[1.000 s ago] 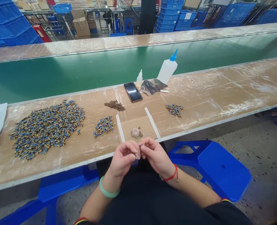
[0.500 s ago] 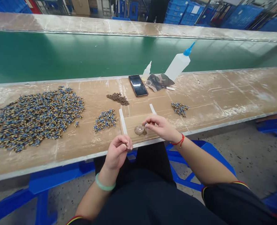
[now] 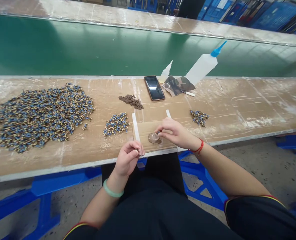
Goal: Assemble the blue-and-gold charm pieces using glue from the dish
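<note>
My left hand (image 3: 129,156) is closed in a pinch at the front edge of the table. Whatever sits between its fingertips is too small to make out. My right hand (image 3: 174,133) pinches a tiny bluish part right at a round, shiny brown dish or blob (image 3: 153,137). The dish rests on a cardboard sheet (image 3: 146,127) between two white strips (image 3: 135,126). Small brown bits (image 3: 159,141) lie beside it, partly under my right hand. Left of the sheet is a small pile of blue-and-gold parts (image 3: 116,124); a smaller pile of them (image 3: 199,117) is to the right.
A large heap of blue-and-gold parts (image 3: 42,116) covers the table's left. Farther back are brown pellets (image 3: 131,101), a phone (image 3: 154,88), a small dropper bottle (image 3: 165,72), a camouflage cloth (image 3: 176,85), a white-handled tool (image 3: 190,94) and a leaning white bottle (image 3: 202,69). Behind runs a green surface (image 3: 87,50).
The camera view has shifted, so the table things appear farther right and most slightly higher. My right fingertips are a little closer to the brown dish. Both hands keep their pinch.
</note>
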Demonstrator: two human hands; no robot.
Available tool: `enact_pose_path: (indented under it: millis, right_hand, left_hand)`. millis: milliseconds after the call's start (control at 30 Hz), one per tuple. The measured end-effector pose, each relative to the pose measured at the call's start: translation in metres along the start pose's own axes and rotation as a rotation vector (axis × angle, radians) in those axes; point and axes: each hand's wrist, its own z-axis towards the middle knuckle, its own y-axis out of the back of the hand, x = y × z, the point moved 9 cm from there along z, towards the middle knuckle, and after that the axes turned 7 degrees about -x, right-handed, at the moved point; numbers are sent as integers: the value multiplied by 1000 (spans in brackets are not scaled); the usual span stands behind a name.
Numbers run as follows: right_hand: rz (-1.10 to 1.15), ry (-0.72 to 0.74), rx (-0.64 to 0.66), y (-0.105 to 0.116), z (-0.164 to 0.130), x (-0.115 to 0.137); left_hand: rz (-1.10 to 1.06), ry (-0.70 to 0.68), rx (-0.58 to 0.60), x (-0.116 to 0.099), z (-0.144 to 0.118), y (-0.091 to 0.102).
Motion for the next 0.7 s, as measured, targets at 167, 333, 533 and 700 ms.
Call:
enact_pose_path:
  millis: [167,333,533,700]
  right_hand:
    - [-11,31,-4,3,0,4]
    - [-27,67,-2,4,0,10]
    - [-20,48,-10,4,0,7]
    - [-40,17,-42,7,-5,-2]
  left_hand:
    - [6,-5,-17,-1,0,-3]
    - [-9,-19,-19,-2,1,-3]
    - [-4,-15,-24,0,0,-3]
    - [-8,-15,-67,2,3,0]
